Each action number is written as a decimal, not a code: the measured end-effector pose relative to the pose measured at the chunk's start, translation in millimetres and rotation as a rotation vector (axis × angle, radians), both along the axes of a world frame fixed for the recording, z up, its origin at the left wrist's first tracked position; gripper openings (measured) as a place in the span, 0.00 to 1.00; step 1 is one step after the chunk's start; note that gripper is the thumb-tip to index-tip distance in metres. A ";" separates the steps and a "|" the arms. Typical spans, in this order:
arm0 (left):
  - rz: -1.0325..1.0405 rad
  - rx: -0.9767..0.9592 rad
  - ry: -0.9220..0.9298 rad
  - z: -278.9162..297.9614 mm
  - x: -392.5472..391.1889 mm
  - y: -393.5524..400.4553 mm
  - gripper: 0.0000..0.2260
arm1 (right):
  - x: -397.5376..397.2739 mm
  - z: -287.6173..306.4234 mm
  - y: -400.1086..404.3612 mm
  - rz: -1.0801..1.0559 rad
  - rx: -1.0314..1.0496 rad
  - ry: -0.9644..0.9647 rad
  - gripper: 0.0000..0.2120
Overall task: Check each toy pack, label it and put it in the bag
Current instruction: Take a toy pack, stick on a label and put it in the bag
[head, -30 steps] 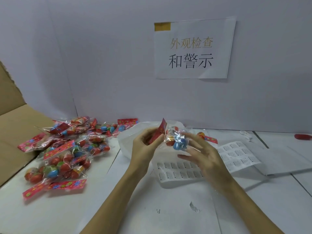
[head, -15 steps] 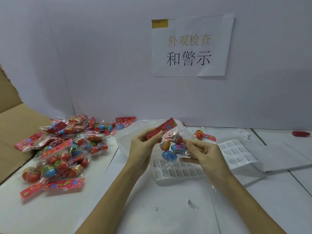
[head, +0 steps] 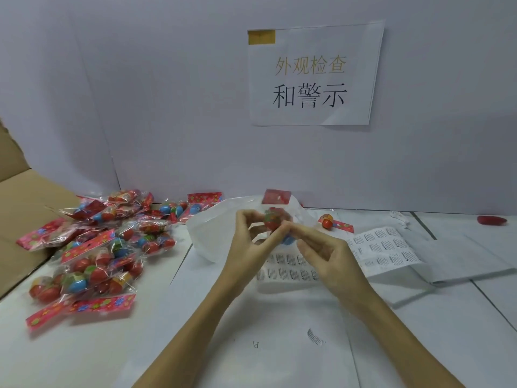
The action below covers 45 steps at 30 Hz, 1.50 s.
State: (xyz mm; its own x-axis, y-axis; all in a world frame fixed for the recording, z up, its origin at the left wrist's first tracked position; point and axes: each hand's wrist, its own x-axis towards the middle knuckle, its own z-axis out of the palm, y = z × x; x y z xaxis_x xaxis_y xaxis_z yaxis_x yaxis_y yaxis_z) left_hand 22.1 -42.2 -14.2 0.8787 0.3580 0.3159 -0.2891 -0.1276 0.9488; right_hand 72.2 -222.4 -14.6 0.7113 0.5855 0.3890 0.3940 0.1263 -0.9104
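Note:
A clear toy pack (head: 275,217) of coloured egg-shaped toys with a red header card stands upright between my hands, card on top. My left hand (head: 247,242) pinches its left side with thumb and fingers. My right hand (head: 326,256) pinches its lower right side; my fingers hide part of the pack. Behind it lies a white plastic bag (head: 212,233) with its mouth towards me. A sheet of small printed labels (head: 383,253) lies under and right of my hands. A pile of several toy packs (head: 100,247) covers the table's left side.
A brown cardboard box (head: 19,203) stands at the far left. One more toy pack (head: 331,223) lies behind the label sheet. White sheets (head: 458,259) lie at the right, and a red object (head: 491,220) at the far right. A paper sign (head: 312,77) hangs on the wall.
The pack has turned from slanted to upright, its red card now on top. Both hands have moved closer together around its lower part.

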 end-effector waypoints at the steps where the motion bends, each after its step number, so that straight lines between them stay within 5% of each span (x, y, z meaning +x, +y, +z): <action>1: 0.009 -0.064 0.015 -0.2 0.4 1.9 0.25 | -0.1 0.6 0.5 0.025 0.009 0.020 0.17; 5: 0.113 -0.096 0.055 1.5 2.0 10.4 0.30 | 12.9 0.1 -6.7 -0.201 0.034 -0.018 0.16; 9: 0.196 0.242 -0.080 -3.3 3.0 10.9 0.29 | 36.1 -8.8 -28.6 -0.373 -0.494 -0.340 0.27; 13: 0.236 0.486 -0.178 -7.6 4.7 9.5 0.20 | 41.9 -17.9 -30.3 -0.313 -0.699 -0.338 0.24; 22: 0.267 0.784 -0.190 -17.6 3.8 -4.2 0.09 | 32.0 -18.1 -13.3 -0.284 -0.585 -0.309 0.12; 27: 0.195 1.010 -0.129 -21.6 4.1 3.9 0.19 | 29.0 -17.3 -11.6 -0.303 -0.506 -0.325 0.11; 31: 0.146 1.232 -0.106 -23.9 4.6 3.8 0.11 | 26.6 -17.4 -9.3 -0.271 -0.524 -0.363 0.09; 35: 0.205 1.152 -0.127 -24.1 7.1 4.2 0.03 | 23.6 -20.3 -6.8 -0.250 -0.533 -0.393 0.09; 45: 0.221 1.232 -0.113 -27.0 4.8 4.7 0.03 | 29.3 -25.8 -6.3 -0.265 -0.520 -0.518 0.06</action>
State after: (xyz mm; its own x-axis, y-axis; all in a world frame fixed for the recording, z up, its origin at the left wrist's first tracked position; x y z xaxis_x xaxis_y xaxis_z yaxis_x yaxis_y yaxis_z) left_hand 26.9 -37.4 -41.2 0.7839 -0.0919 0.6141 -0.2199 -0.9660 0.1362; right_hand 101.5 -228.8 -40.4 0.6557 0.6196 0.4315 0.7423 -0.4243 -0.5186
